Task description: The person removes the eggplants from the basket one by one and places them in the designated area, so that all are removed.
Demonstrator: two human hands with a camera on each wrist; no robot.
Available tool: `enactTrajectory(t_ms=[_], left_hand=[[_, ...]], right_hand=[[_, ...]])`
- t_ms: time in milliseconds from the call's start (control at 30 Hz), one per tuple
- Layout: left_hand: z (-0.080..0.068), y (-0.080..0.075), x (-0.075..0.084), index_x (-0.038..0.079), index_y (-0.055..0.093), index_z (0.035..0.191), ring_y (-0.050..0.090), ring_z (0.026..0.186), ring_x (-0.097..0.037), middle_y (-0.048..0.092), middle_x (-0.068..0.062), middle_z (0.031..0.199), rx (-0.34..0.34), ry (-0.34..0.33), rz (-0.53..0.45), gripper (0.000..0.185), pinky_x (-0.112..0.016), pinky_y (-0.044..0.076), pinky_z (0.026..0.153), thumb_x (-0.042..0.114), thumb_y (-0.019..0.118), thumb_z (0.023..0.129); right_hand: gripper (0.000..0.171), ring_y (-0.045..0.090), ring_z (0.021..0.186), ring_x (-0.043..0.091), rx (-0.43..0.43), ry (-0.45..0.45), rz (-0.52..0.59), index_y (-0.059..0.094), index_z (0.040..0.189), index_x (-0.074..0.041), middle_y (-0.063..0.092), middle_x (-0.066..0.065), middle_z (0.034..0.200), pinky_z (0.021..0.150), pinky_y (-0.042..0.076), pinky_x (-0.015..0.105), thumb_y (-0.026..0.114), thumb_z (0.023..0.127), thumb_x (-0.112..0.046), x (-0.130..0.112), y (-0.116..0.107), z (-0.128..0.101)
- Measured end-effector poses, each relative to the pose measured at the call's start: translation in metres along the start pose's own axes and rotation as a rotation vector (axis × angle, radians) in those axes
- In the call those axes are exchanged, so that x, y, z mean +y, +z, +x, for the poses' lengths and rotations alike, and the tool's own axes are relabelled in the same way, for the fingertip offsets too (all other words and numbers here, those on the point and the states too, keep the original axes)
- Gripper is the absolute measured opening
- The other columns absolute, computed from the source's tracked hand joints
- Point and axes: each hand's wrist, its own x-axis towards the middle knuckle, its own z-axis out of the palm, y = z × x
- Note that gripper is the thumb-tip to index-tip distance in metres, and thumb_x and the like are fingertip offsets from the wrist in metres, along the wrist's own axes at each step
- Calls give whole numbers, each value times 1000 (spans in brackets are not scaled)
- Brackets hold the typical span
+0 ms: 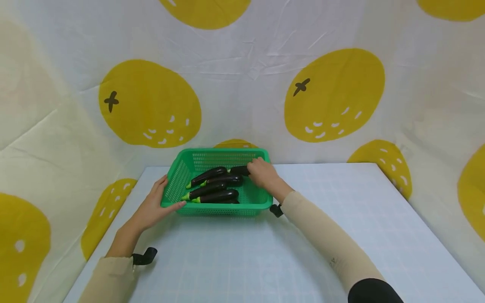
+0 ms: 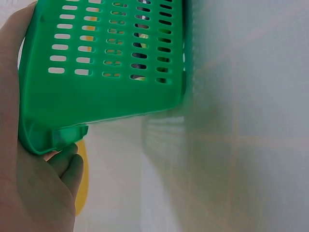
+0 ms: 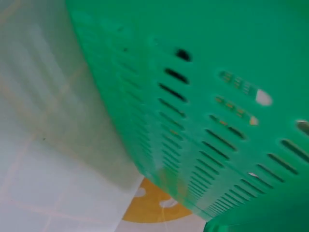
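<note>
A green plastic basket (image 1: 223, 207) with slotted walls stands at the far part of the table. Inside lie several dark eggplants (image 1: 216, 196) with green stem ends pointing left. My left hand (image 1: 153, 206) grips the basket's left front corner, its thumb along the front rim; the left wrist view shows the fingers (image 2: 72, 171) curled under the rim. Over the right side of the basket, my right hand (image 1: 263, 173) holds the fat end of one eggplant (image 1: 238, 170) near the back wall. Only the basket's outer wall (image 3: 193, 116) fills the right wrist view; that hand is hidden there.
A pale checked cloth covers the table (image 1: 235, 256). Right behind it hangs a white curtain (image 1: 242, 84) printed with yellow fruit, which also runs along both sides. Each wrist carries a small black camera mount (image 1: 145, 256).
</note>
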Motion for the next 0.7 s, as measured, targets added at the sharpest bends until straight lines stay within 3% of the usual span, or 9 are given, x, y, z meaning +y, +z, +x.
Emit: enactTrajectory(t_ms=[300,467,700], left_hand=[[-1,2,-1,0,10,163,21,151,-47,6,-15,171,13,5,-3,113,-73,26,112,61,71,89],[-2,3,-2,0,10,163,20,151,-47,6,-14,171,12,11,-8,113,-74,26,111,61,71,89],[0,3,-2,1,9,164,22,151,-47,7,-15,171,15,9,4,112,-73,27,112,61,70,90]], right_hand=[[13,66,98,25,22,46,97,69,101,-6,70,9,103,76,58,43,71,98,-18,-2,-17,-7],[15,61,82,22,35,36,264,69,99,-5,69,7,94,71,54,39,75,95,-18,-1,-21,-15],[44,66,100,25,10,26,508,66,129,6,70,17,118,88,56,40,77,93,-17,2,-28,-21]])
